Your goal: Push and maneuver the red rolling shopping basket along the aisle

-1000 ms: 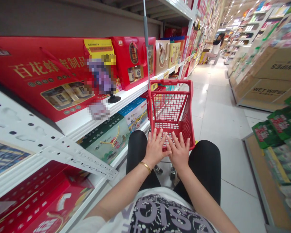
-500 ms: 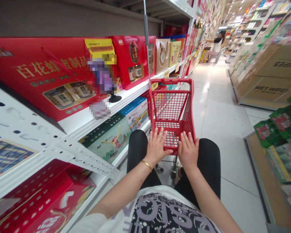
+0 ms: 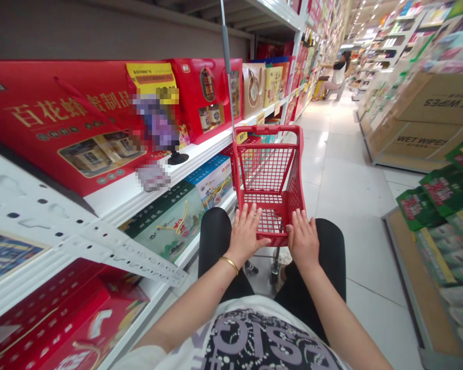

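A small red shopping cart point(image 3: 268, 167) with a plastic mesh basket stands between my knees. Over its near edge is my left hand point(image 3: 247, 231), palm down with fingers apart, a gold bangle point(image 3: 230, 265) on the wrist. My right hand point(image 3: 304, 239) is at the cart's near right corner, fingers stretched out and holding nothing. Whether either palm touches the cart I cannot tell. To the left, a phone on a black stand point(image 3: 177, 156), partly blurred out, rests on the shelf edge point(image 3: 200, 154).
White shelving along my left bears red gift boxes point(image 3: 212, 103) and a green box point(image 3: 170, 226) below. On the right are cartons marked wet wipes point(image 3: 416, 144) and a low stand with green packets point(image 3: 447, 190). Up the aisle a person point(image 3: 337, 74) sits on a stool.
The view has shifted slightly, so shelves, cart and cartons appear a little further left. My right hand sits slightly further right relative to the cart; my left hand is nearly unchanged.
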Available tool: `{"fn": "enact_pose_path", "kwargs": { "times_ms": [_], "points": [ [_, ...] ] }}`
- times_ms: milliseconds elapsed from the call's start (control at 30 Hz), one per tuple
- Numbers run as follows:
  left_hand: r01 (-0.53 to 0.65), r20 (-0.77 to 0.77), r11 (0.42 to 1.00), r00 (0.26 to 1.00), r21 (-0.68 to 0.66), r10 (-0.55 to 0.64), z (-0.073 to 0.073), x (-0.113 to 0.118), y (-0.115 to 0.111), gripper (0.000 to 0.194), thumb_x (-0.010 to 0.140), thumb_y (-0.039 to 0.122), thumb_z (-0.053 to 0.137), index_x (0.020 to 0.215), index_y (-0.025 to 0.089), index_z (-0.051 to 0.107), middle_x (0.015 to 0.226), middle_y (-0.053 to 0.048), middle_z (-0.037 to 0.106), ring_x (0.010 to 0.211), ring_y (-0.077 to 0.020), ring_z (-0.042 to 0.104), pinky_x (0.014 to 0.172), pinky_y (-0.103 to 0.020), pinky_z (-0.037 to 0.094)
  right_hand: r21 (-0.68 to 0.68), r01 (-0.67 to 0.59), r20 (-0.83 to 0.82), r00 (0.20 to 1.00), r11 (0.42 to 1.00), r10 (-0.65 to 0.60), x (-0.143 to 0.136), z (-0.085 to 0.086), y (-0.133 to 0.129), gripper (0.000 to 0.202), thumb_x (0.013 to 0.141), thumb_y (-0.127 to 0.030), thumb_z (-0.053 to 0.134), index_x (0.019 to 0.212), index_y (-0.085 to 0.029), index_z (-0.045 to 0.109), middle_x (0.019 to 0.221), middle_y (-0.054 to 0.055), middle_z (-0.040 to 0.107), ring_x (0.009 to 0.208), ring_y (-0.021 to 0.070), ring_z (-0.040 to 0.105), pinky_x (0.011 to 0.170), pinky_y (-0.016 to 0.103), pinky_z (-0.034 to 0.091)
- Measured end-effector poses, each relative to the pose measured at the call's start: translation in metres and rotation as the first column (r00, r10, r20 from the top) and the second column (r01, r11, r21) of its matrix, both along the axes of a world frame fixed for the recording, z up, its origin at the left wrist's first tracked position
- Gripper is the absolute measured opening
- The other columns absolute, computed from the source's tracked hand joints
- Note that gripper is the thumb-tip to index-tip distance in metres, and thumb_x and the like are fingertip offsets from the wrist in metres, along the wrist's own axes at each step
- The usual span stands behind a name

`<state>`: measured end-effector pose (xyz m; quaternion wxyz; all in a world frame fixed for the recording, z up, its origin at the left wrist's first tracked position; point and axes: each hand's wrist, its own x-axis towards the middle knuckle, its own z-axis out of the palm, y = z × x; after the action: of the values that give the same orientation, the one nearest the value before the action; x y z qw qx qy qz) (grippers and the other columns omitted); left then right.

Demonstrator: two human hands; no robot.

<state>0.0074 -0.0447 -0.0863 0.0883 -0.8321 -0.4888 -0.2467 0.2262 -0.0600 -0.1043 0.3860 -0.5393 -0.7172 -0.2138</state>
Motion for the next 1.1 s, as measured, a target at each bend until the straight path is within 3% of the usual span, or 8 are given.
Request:
{"fn": "enact_pose_path", "kwargs": {
  "times_ms": [67,300,433,567,667,767,933,1100],
  "points": [
    [-0.007,0.006,1.0,1.0,0.002,0.007,-0.001,0.0,0.0,0.098,0.093,0.083,0.03,0.164,0.015,0.029,0.172,-0.011,0.024,0.162,-0.0361,0.004,0.129,-0.059,0.014,0.0,0.01,-0.03,1.0,1.0,-0.01,-0.005,-0.001,0.0,0.056,0.103,-0.02,0.046,0.158,-0.014,0.038,0.154,0.018,0.054,0.15,0.0302,0.043,0.124,0.06,0.034],
    [0.006,-0.025,1.0,1.0,0.009,-0.006,0.0,-0.003,0.0,0.095,0.095,0.081,0.029,0.164,0.015,0.029,0.173,-0.011,0.023,0.161,-0.0362,0.005,0.129,-0.059,0.012,-0.082,-0.127,0.033,0.991,0.989,0.13,-0.064,0.009,-0.001,0.042,0.1,-0.025,0.056,0.142,-0.022,0.06,0.139,0.006,0.068,0.142,0.0278,0.053,0.129,0.06,0.02],
    [0.007,-0.037,1.0,0.999,0.022,-0.006,0.001,-0.003,0.0,0.097,0.094,0.082,0.033,0.164,0.015,0.029,0.173,-0.011,0.023,0.161,-0.0365,0.005,0.129,-0.059,0.014,-0.098,-0.115,0.063,0.991,0.989,0.121,-0.038,0.01,-0.002,0.047,0.101,-0.023,0.055,0.148,-0.022,0.054,0.144,0.008,0.065,0.143,0.0275,0.052,0.13,0.06,0.016],
    [0.006,-0.021,1.0,1.0,0.022,-0.005,0.0,-0.002,0.0,0.097,0.094,0.082,0.032,0.164,0.015,0.03,0.173,-0.01,0.023,0.161,-0.037,0.004,0.13,-0.059,0.014,-0.07,-0.019,-0.012,1.0,0.997,0.018,0.002,0.005,-0.002,0.05,0.102,-0.023,0.051,0.152,-0.022,0.048,0.15,0.011,0.059,0.147,0.0294,0.048,0.127,0.062,0.022],
    [0.001,-0.01,1.0,1.0,0.028,-0.001,-0.001,-0.001,0.001,0.096,0.095,0.081,0.032,0.164,0.015,0.03,0.172,-0.01,0.024,0.161,-0.0365,0.006,0.129,-0.059,0.015,-0.057,0.012,-0.067,0.998,0.998,-0.015,0.005,0.002,-0.002,0.05,0.103,-0.021,0.047,0.153,-0.022,0.047,0.153,0.011,0.056,0.153,0.03,0.038,0.126,0.064,0.023],
    [0.002,-0.014,1.0,1.0,0.03,-0.002,-0.003,-0.002,0.002,0.093,0.096,0.079,0.032,0.164,0.014,0.029,0.172,-0.011,0.025,0.161,-0.0353,0.007,0.129,-0.058,0.016,-0.069,-0.05,-0.01,0.999,0.996,0.05,-0.007,0.003,-0.003,0.052,0.102,-0.019,0.048,0.154,-0.021,0.045,0.154,0.01,0.055,0.156,0.0295,0.032,0.128,0.065,0.02],
    [0.018,-0.044,0.999,0.999,0.035,-0.017,-0.004,-0.002,0.003,0.087,0.1,0.072,0.033,0.163,0.012,0.031,0.171,-0.012,0.026,0.161,-0.0343,0.01,0.129,-0.056,0.018,-0.158,-0.248,0.187,0.943,0.956,0.276,0.001,0.014,0.005,0.051,0.102,-0.021,0.051,0.153,-0.02,0.048,0.153,0.009,0.056,0.15,0.027,0.043,0.129,0.056,0.029],
    [0.003,-0.03,0.999,1.0,0.033,-0.002,-0.004,0.0,0.003,0.088,0.099,0.073,0.034,0.163,0.012,0.031,0.171,-0.012,0.027,0.162,-0.0333,0.009,0.129,-0.055,0.019,-0.125,-0.243,0.115,0.96,0.962,0.257,0.025,0.022,0.013,0.049,0.103,-0.021,0.049,0.152,-0.02,0.048,0.15,0.011,0.059,0.149,0.0282,0.045,0.127,0.06,0.031]
  ]
}}
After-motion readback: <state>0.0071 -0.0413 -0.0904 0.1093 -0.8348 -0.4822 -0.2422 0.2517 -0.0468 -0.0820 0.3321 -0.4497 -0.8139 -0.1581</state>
